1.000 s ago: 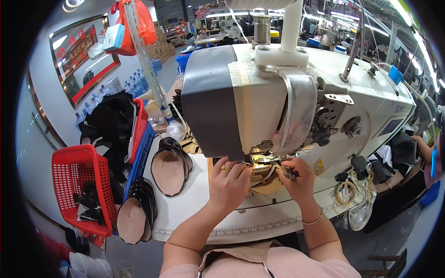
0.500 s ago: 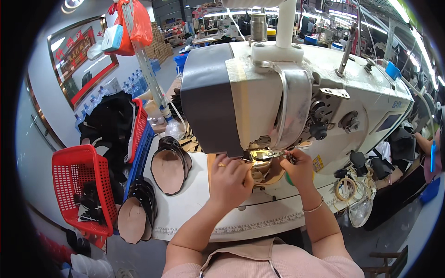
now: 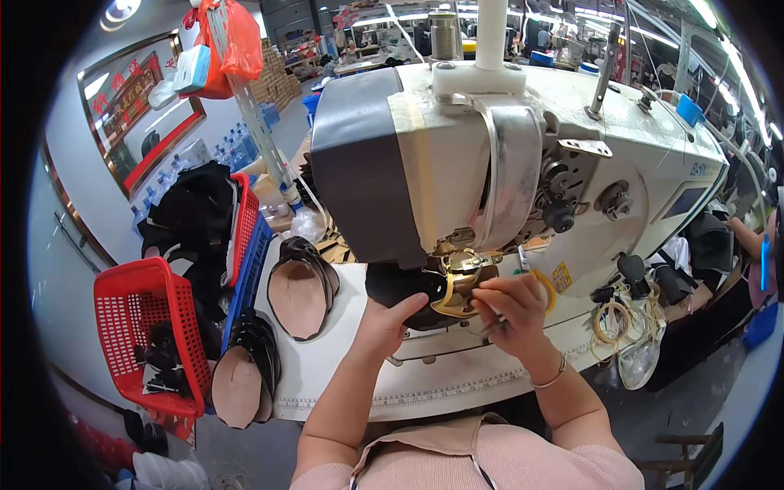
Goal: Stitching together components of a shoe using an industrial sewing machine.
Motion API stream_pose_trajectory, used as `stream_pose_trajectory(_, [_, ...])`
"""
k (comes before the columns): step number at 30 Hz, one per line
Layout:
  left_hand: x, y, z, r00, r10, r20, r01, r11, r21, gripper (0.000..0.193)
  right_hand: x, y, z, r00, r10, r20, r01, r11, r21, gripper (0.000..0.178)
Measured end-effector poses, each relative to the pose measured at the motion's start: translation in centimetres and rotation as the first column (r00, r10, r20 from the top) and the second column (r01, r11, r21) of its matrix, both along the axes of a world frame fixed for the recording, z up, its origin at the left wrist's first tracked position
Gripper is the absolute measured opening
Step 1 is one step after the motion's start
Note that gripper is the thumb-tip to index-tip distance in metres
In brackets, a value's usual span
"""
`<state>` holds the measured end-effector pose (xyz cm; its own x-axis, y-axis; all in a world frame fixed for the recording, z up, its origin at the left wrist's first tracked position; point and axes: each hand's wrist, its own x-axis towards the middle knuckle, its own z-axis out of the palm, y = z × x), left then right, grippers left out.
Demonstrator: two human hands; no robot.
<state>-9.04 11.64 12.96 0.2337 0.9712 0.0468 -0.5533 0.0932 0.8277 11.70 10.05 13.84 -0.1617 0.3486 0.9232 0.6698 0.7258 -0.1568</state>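
Under the head of the white and grey sewing machine (image 3: 457, 163) lies a black shoe upper (image 3: 400, 284). My left hand (image 3: 385, 322) holds its near left edge, thumb on top and the other fingers hidden beneath. Beside the lit, gold-looking metal parts around the needle (image 3: 459, 282), my right hand (image 3: 516, 314) is closed in a pinch. A thin, dark, metallic piece shows under its fingers, too small to name. Just behind that hand is a yellow ring-shaped thing (image 3: 545, 291).
Stacked black shoe uppers with beige linings (image 3: 298, 298) lie on the white table's left, with another stack (image 3: 238, 385) at its edge. Farther left are a red basket (image 3: 145, 282) and a blue crate (image 3: 247, 273). Tape rolls (image 3: 611, 321) hang at the right.
Both hands have come down from beside the needle, toward me. The black upper now shows flat at the left of the needle. My right hand's pinch has turned inward.
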Motion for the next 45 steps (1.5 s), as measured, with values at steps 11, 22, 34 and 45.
stream_pose_trajectory(11, [1.1, -0.5, -0.7, 0.992, 0.127, 0.022, -0.128, 0.99, 0.061, 0.067, -1.5, 1.1, 0.6, 0.972, 0.098, 0.214, -0.095, 0.995, -0.024, 0.034])
stream_pose_trajectory(22, [1.4, -0.5, -2.0, 0.99, 0.118, 0.082, -0.118, 0.993, 0.003, 0.065, -1.6, -1.0, 1.1, 0.952, 0.04, 0.303, 0.006, 0.989, -0.15, 0.041])
stream_pose_trajectory(34, [2.8, -0.1, -1.3, 0.954, 0.292, 0.071, -0.295, 0.955, 0.032, 0.063, -1.2, 0.0, 1.3, 0.966, 0.025, 0.256, 0.02, 0.985, -0.172, 0.044])
stream_pose_trajectory(45, [4.7, -1.2, -0.3, 0.901, 0.412, 0.132, -0.404, 0.911, -0.088, 0.034, 0.2, -1.0, -0.1, 0.976, -0.123, 0.18, 0.135, 0.989, -0.058, 0.029])
